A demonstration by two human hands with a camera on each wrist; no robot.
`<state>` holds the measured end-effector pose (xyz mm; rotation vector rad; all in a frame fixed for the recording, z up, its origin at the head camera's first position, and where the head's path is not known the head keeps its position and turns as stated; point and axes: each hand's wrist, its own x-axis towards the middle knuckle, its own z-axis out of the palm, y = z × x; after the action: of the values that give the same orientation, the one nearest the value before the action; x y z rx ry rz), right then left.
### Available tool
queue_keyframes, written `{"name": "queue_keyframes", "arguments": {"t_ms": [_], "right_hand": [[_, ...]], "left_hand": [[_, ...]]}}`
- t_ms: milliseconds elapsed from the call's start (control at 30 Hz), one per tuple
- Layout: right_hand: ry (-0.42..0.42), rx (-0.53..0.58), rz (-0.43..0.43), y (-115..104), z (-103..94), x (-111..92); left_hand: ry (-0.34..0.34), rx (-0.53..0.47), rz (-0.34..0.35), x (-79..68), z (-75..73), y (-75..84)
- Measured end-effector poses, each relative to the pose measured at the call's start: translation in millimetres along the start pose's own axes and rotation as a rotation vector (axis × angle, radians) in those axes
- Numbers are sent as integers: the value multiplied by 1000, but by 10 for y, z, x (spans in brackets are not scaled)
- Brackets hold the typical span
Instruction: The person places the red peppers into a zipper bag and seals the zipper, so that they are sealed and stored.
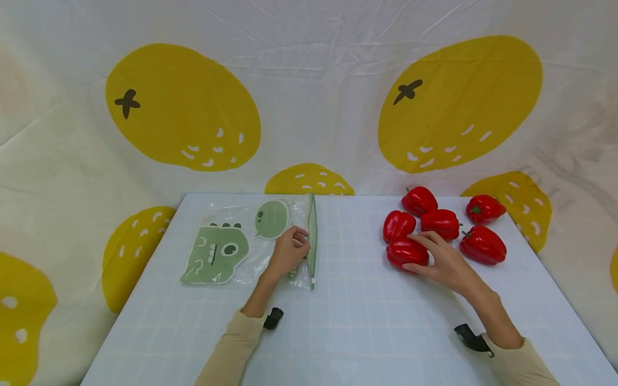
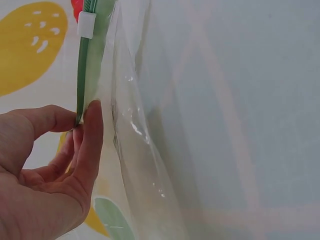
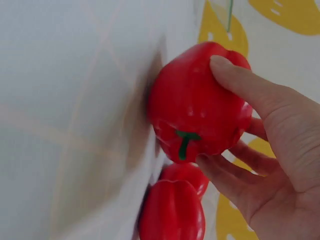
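A clear zip bag [image 1: 248,268] printed with a green dinosaur lies flat at the left of the table, its green slider strip [image 1: 313,236] on the right side. My left hand [image 1: 289,249] pinches the bag's edge at that strip between thumb and fingers; the white slider [image 2: 86,25] sits farther along it in the left wrist view. On the right, my right hand [image 1: 444,260] grips a red bell pepper [image 1: 407,253], thumb on one side and fingers on the other. The pepper's green stem [image 3: 186,142] shows in the right wrist view.
Several more red bell peppers lie close behind and beside the held one, among them a pepper [image 1: 398,225] right behind it and a pepper [image 1: 483,245] to its right. A white cloth [image 1: 318,118] with yellow fruit prints hangs behind the table [image 1: 347,332].
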<state>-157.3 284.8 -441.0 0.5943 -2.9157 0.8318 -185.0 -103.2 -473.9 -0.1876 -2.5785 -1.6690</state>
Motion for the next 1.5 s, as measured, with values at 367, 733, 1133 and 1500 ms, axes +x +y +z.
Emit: {"name": "queue_keyframes", "arguments": {"t_ms": [367, 733, 1133, 1500], "right_hand": [[71, 108, -41, -61, 201, 93], [102, 289, 31, -243, 391, 214], [121, 458, 105, -385, 538, 336], [78, 594, 234, -580, 633, 537]], "left_hand": [[16, -41, -4, -24, 3, 34], [8, -165, -19, -63, 12, 29], [50, -260, -30, -132, 0, 86], [88, -302, -89, -153, 34, 84]]}}
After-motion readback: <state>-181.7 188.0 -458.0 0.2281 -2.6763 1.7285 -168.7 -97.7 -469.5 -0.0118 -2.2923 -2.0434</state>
